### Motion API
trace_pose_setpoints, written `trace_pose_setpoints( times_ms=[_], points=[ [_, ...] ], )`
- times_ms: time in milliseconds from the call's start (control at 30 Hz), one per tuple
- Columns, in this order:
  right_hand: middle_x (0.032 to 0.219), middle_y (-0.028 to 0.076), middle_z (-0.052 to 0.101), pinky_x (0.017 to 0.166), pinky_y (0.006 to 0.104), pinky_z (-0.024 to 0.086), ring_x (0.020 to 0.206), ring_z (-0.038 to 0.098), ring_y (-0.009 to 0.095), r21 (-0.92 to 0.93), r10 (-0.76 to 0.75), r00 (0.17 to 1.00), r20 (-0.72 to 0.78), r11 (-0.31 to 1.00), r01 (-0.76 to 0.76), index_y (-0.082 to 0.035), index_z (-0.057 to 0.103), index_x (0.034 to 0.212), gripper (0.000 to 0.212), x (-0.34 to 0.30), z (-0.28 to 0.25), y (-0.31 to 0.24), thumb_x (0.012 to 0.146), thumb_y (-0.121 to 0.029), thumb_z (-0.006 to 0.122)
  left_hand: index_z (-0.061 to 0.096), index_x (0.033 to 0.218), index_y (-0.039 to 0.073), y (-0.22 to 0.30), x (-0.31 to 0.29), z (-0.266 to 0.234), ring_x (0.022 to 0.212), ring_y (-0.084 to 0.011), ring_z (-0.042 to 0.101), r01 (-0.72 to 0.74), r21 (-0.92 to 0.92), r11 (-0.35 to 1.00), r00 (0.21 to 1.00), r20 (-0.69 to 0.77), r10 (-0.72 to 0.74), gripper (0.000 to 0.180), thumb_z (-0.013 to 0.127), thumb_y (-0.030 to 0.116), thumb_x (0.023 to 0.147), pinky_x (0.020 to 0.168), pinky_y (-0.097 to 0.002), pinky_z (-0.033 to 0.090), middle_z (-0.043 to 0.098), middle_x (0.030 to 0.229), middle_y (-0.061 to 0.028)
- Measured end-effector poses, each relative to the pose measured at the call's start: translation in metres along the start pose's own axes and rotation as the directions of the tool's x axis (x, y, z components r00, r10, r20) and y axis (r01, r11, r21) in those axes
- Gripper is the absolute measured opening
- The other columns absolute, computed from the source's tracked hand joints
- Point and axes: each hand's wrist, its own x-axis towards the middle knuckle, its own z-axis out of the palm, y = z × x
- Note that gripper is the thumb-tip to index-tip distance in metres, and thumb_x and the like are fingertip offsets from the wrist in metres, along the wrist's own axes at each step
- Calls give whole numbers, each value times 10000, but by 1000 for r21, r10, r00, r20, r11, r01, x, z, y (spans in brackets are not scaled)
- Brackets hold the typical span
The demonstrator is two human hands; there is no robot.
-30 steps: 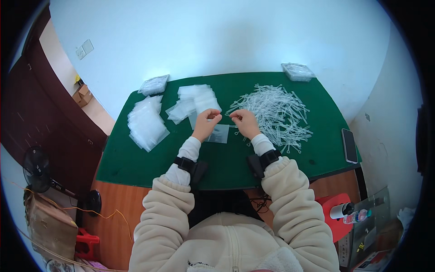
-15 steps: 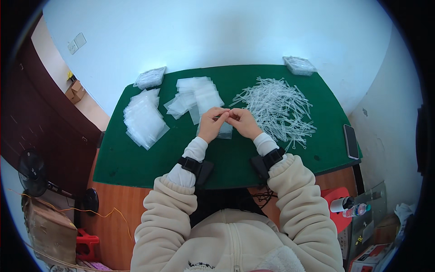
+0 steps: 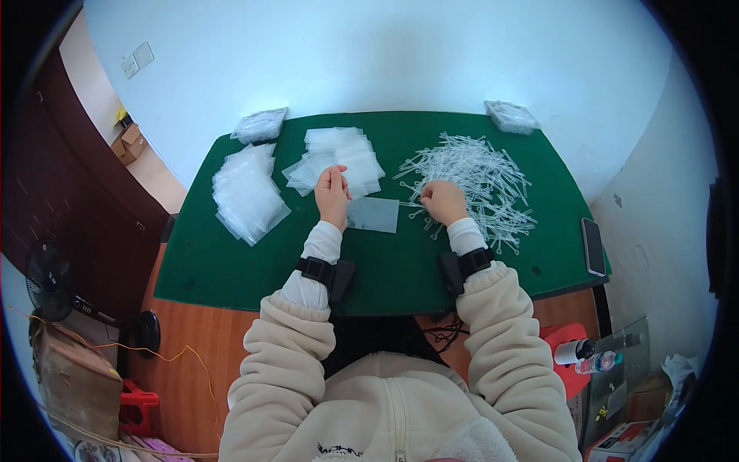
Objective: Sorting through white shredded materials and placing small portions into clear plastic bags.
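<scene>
Curled fingers close my left hand at the near edge of the middle pile of clear flat plastic bags; what it holds, if anything, is hidden. A single clear bag lies on the green tabletop between my hands, just right of the left wrist. My right hand is at the left edge of a heap of thin clear plastic sticks with ringed ends. Its fingers are bent inward, and I cannot see whether a stick is between them.
Another fanned stack of clear bags lies at the left. Filled clear packs stand at the far left corner and far right corner. A phone rests by the right edge. A red stool with bottles stands below right.
My hands were together above the single bag and have moved apart. The left went left to the middle bags, the right went right to the sticks. The single bag now shows more fully.
</scene>
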Motion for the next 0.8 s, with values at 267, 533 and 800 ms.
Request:
trace_pose_setpoints(
  times_ms=[267,533,800],
  points=[
    [749,53,628,689,403,437,777,590,251,-104,39,992,121,994,-26,-143,645,698,57,-2,-2,-13,682,-194,626,580,963,32,-21,5,-4,519,-34,358,25,253,967,999,29,-33,225,406,168,922,469,-184,295,459,670,32],
    [770,46,608,762,425,373,841,555,245,-81,5,991,136,997,6,-149,623,704,42,-3,5,-18,709,-191,620,564,1057,44,-9,-14,14,543,-29,383,4,300,954,960,267,-88,236,419,173,922,489,-173,311,493,710,18],
    [768,76,578,716,398,402,813,549,266,233,-236,971,-50,942,241,-103,587,730,39,-1,3,-32,757,-120,565,569,1040,37,-14,-6,6,545,-32,391,-77,349,934,969,245,-12,236,428,183,919,495,-178,331,516,703,17]
  ],
)
